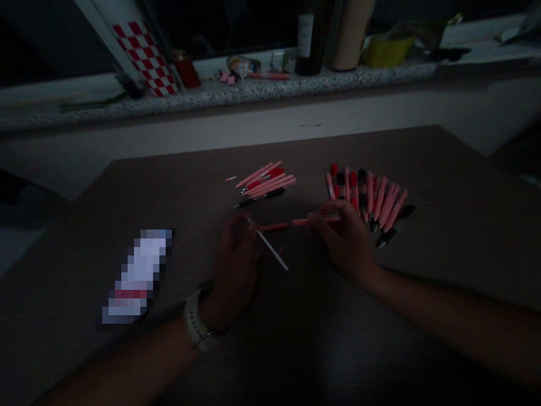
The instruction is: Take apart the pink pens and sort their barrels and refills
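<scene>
The scene is very dim. My left hand (235, 264), with a pale watch on its wrist, is closed on a thin white pen refill (270, 248) that slants down to the right. My right hand (344, 237) pinches a pink pen barrel (310, 221) lying level above the dark table (443, 186). A short pink pen piece (274, 227) lies between the two hands. Beyond the left hand is a small pile of pink pens (267, 181). Just past the right hand sits a fan of pink, red and black pens (372, 197).
A blurred-out white and red packet (137, 276) lies on the table at the left. Behind the table runs a speckled stone ledge (253, 93) with a red-and-white checked box (147, 56), a dark bottle (308, 36) and a yellow bag (386, 51).
</scene>
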Demonstrator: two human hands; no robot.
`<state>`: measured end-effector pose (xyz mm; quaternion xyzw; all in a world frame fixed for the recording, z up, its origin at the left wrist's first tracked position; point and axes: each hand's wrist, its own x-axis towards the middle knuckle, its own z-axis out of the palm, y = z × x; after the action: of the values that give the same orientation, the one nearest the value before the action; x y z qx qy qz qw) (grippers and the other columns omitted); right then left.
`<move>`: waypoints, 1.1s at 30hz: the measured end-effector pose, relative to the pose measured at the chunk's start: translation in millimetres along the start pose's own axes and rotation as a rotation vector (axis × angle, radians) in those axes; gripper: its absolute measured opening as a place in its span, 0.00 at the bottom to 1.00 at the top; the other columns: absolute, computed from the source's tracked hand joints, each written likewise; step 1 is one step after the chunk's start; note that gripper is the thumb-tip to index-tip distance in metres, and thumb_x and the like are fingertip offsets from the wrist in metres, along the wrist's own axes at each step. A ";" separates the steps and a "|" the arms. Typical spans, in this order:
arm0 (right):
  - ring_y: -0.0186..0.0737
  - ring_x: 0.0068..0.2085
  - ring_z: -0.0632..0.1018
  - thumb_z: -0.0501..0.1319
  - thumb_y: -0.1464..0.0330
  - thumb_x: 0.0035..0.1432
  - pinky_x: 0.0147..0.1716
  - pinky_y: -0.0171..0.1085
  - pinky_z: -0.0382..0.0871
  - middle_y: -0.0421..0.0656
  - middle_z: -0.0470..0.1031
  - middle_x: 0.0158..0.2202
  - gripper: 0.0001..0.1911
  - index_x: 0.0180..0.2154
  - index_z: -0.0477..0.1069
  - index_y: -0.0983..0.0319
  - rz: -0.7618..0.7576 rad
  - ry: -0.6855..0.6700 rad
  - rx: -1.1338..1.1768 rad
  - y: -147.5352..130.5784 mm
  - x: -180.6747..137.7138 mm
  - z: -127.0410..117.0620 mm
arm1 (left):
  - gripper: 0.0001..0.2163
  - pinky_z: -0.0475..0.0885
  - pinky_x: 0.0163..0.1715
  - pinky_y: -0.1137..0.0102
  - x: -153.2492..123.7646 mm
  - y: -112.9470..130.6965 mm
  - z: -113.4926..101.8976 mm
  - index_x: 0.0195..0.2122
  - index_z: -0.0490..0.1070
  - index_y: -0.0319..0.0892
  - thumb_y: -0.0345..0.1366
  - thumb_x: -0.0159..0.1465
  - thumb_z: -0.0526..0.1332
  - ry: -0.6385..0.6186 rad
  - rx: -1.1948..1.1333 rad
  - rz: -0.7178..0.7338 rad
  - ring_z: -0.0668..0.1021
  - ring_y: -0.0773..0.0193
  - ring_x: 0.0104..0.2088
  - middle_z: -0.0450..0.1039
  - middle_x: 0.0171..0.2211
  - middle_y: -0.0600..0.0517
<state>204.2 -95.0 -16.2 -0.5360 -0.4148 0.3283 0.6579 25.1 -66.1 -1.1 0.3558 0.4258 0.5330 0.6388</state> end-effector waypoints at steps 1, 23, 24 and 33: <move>0.36 0.29 0.77 0.69 0.60 0.54 0.28 0.36 0.73 0.37 0.74 0.29 0.14 0.35 0.66 0.57 -0.001 -0.008 0.001 0.2 0.1 -0.1 | 0.18 0.66 0.23 0.80 -0.8 0.5 -0.3 0.49 0.72 0.45 0.37 0.58 0.70 -0.011 0.031 -0.018 0.71 0.74 0.25 0.72 0.30 0.56; 0.36 0.31 0.80 0.70 0.62 0.53 0.31 0.36 0.77 0.39 0.78 0.32 0.13 0.37 0.70 0.58 -0.014 -0.091 0.041 1.5 -2.1 -1.2 | 0.10 0.75 0.36 0.69 -4.9 4.2 -3.8 0.39 0.80 0.42 0.42 0.60 0.68 -0.304 0.544 0.053 0.80 0.63 0.34 0.81 0.37 0.48; 0.36 0.31 0.80 0.70 0.62 0.53 0.30 0.36 0.77 0.39 0.78 0.31 0.14 0.37 0.70 0.58 -0.010 -0.092 0.034 1.1 -2.1 -1.3 | 0.10 0.75 0.36 0.69 -4.9 3.9 -3.6 0.39 0.80 0.42 0.42 0.60 0.68 -0.306 0.540 0.055 0.80 0.63 0.34 0.81 0.37 0.48; 0.36 0.31 0.79 0.71 0.63 0.52 0.30 0.36 0.76 0.38 0.78 0.32 0.15 0.39 0.69 0.57 0.004 -0.070 0.093 1.0 -2.6 0.1 | 0.11 0.75 0.37 0.68 -5.7 5.4 -3.2 0.40 0.81 0.43 0.43 0.61 0.66 -0.300 0.635 0.091 0.81 0.60 0.35 0.81 0.34 0.49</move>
<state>203.0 -97.1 -17.6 -0.4940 -0.4206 0.3670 0.6666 19.6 -70.7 3.5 0.6296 0.4554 0.3436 0.5274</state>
